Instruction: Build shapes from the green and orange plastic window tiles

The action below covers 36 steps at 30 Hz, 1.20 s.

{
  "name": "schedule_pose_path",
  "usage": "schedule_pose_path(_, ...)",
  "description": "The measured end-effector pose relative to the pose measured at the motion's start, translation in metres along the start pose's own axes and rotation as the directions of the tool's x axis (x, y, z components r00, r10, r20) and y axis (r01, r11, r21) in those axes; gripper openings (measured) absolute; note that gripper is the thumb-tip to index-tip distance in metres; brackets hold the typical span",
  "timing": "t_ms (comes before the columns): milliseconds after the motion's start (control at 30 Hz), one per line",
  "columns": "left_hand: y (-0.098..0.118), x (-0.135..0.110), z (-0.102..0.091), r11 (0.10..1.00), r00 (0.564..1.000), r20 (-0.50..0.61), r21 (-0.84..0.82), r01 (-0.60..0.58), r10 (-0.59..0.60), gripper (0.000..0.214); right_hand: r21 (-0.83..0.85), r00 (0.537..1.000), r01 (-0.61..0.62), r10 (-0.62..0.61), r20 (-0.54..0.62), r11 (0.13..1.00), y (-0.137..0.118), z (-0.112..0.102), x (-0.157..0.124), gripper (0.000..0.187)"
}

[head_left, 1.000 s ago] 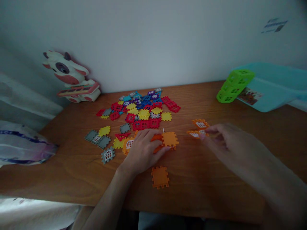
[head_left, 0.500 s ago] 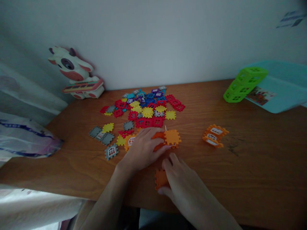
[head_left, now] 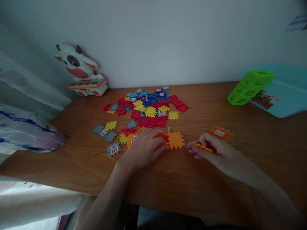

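My left hand (head_left: pixel 147 145) is closed around an orange interlocking panel assembly (head_left: pixel 176 140), one notched square of which sticks out to its right. Beneath and left of that hand lies an orange panel with a white window (head_left: pixel 132 139). Off to the right, my right hand (head_left: pixel 211 146) pinches a thin orange panel (head_left: pixel 202 147) seen nearly edge-on, held just above the wooden table. Behind its knuckles is an orange window piece (head_left: pixel 220 132), partly covered by the hand.
A pile of red, yellow, blue and purple panels (head_left: pixel 151 111) lies at the back, with grey panels (head_left: pixel 114 149) to its left. A cow toy (head_left: pixel 79 70) stands at back left. A green panel tower (head_left: pixel 250 88) leans on a teal bin (head_left: pixel 285 95). A plastic bag (head_left: pixel 28 131) lies left.
My right hand has lifted an orange panel from the table's near side and moved it up and right, beside the orange window piece. My left hand stays on its assembly. The view has shifted slightly.
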State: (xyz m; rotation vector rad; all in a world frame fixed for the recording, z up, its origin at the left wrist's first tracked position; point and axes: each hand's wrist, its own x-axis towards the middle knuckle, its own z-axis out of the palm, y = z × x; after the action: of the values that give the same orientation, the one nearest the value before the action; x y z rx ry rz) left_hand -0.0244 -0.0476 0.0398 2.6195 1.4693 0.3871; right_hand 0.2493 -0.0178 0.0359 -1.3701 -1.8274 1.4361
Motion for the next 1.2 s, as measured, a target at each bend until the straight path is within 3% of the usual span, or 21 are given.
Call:
schedule_pose_path(100, -0.002, 0.002, -0.010, 0.996, 0.998, 0.062, -0.087, 0.001, 0.005, 0.029, 0.146, 1.000, 0.001, 0.003, -0.027, 0.989, -0.003, 0.003, 0.003, 0.045)
schedule_pose_path(233, -0.006, 0.005, -0.029, 0.954, 0.991, 0.134, -0.300, 0.026, 0.015, 0.032, -0.020, 0.994, 0.098, -0.099, -0.052, 0.995, -0.010, 0.009, 0.001, 0.025)
schedule_pose_path(300, -0.009, 0.007, -0.036, 0.923, 0.982, 0.186, -0.380, 0.064, 0.009, 0.031, -0.099, 0.989, 0.146, -0.149, -0.017, 0.984, -0.013, 0.012, -0.002, 0.030)
schedule_pose_path(367, -0.012, 0.009, -0.040, 0.905, 0.963, 0.269, -0.411, 0.106, 0.009, 0.034, -0.169, 0.983, 0.181, -0.181, 0.014, 0.969, -0.016, 0.016, -0.003, 0.036)
schedule_pose_path(500, -0.015, 0.014, -0.039, 0.896, 0.916, 0.397, -0.427, 0.120, 0.066, 0.035, -0.319, 0.963, 0.267, -0.262, 0.059, 0.909, -0.017, 0.022, 0.001, 0.022)
schedule_pose_path(667, -0.012, 0.013, -0.033, 0.918, 0.957, 0.290, -0.387, 0.089, 0.030, 0.033, -0.428, 0.963, 0.242, -0.270, -0.006, 0.871, -0.010, 0.028, 0.011, 0.020)
schedule_pose_path(833, 0.003, 0.000, -0.025, 0.978, 0.989, 0.110, -0.169, 0.120, -0.102, 0.066, -0.477, 0.978, 0.184, -0.210, 0.000, 0.859, -0.009, 0.032, 0.016, 0.016)
schedule_pose_path(967, 0.010, -0.008, -0.018, 0.987, 0.987, 0.137, -0.130, 0.098, -0.080, 0.074, -0.469, 0.988, 0.134, -0.157, -0.010, 0.873, -0.010, 0.028, 0.015, 0.024)
schedule_pose_path(1100, 0.009, -0.010, -0.015, 0.977, 0.985, 0.139, -0.168, 0.128, -0.106, 0.062, -0.420, 0.978, 0.011, -0.097, -0.185, 0.907, -0.011, 0.020, 0.012, 0.053)
schedule_pose_path(1200, 0.007, -0.008, -0.012, 0.960, 0.985, 0.122, -0.239, 0.145, -0.118, 0.061, -0.309, 0.967, 0.032, -0.108, -0.231, 0.951, -0.012, 0.020, 0.010, 0.048)
